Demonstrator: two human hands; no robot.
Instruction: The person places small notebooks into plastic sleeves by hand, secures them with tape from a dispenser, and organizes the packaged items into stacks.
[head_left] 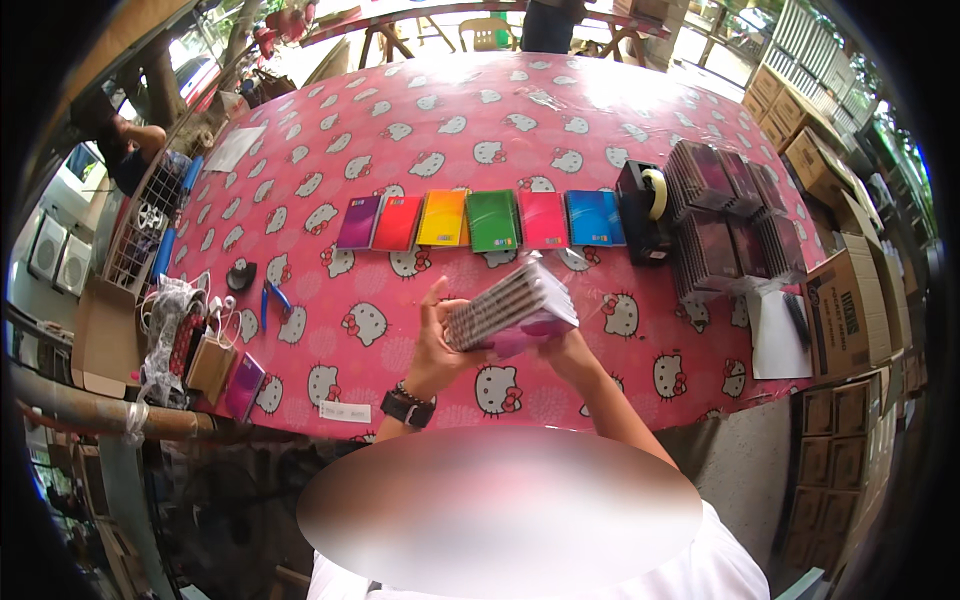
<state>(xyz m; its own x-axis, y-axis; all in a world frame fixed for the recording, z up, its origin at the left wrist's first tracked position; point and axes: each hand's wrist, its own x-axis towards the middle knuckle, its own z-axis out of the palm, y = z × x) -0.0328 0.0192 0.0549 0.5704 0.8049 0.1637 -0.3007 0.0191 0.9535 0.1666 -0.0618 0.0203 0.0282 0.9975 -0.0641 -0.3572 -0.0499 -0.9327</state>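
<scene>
A stack of small spiral notebooks (510, 305) is held tilted above the near middle of the table, wire spines toward the left and a purple cover underneath. My left hand (436, 350), with a dark watch on its wrist, grips the spine side, thumb raised along it. At the right end, my right hand (566, 352) holds the stack from below, its fingers mostly hidden. Clear plastic film (572, 262) shows by the stack's upper right corner. Beyond the hands lies a row of notebooks: purple (358, 222), red (397, 222), yellow (442, 218), green (491, 221), pink (543, 219) and blue (595, 218).
A black tape dispenser (645, 215) stands beside piles of plastic-wrapped notebooks (708, 235). White paper (778, 335) and a cardboard box (848, 308) are at the right edge. Blue-handled pliers (272, 303), a black object (240, 276) and a purple notebook (244, 386) lie left.
</scene>
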